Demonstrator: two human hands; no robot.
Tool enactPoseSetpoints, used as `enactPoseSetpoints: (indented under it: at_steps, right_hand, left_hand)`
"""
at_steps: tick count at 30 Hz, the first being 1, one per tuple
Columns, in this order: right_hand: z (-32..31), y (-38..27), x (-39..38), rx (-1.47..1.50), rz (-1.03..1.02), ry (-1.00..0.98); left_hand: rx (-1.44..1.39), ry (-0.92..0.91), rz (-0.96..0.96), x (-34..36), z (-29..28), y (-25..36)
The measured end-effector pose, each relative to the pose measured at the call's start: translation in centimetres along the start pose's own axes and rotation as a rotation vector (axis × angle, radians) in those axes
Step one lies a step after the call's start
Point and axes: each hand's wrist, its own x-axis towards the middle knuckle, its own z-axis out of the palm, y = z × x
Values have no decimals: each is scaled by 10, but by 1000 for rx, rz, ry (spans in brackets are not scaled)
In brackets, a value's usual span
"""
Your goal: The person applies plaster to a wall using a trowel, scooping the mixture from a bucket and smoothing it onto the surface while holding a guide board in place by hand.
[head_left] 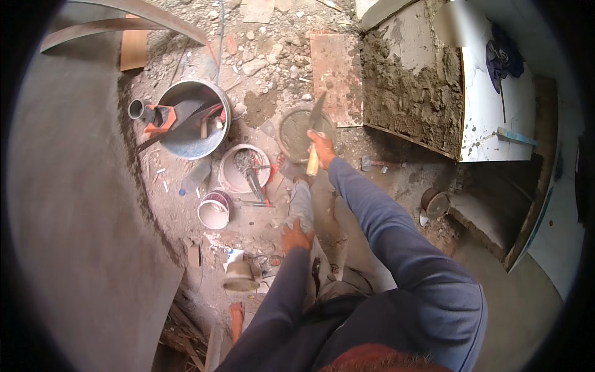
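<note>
My right hand is closed round the wooden handle of a trowel. Its metal blade points away from me, over a round pan of wet grey mortar. Whether the blade touches the mortar, I cannot tell. My left hand lies on my trouser leg near the knee, its fingers stretched out and nothing in them. Left of the pan stands a white bucket with a dark-handled tool in it.
A large metal tub holds a saw and other tools. Nearer stands a small paint tub. Mortar coats a counter block at the far right, beside a stained board. Rubble covers the far floor; a grey slab fills the left.
</note>
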Motion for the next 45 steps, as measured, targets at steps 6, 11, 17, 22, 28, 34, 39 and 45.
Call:
enactPoseSetpoints:
  at_steps: [6,11,17,22,28,34,39,45]
  right_hand:
    - [44,13,86,-71,-231,-17]
    - [110,5,135,38,-319,-31]
    - [168,-4,183,-482,-385,46]
    - [156,-71,159,-1398,-627,-151]
    - [26,-105,110,-1129,-377,-269]
    - [-64,-96,110,-1709,-304,-87]
    - [-34,18,198,-1424,-387,-239]
    - [-24,70,177,-995,-486,-148]
  left_hand:
    - [-102,-24,-95,7,-8,-5]
    - [-97,-8,-134,21,-27,13]
    - [-128,-7,-157,33,-38,27]
    - [-91,-40,-183,43,-33,35]
    - [-45,-128,-191,50,-24,50]
    - [33,-137,-171,57,-16,60]
    - [129,-215,-136,58,-19,65]
    - [151,-183,-104,57,-19,60]
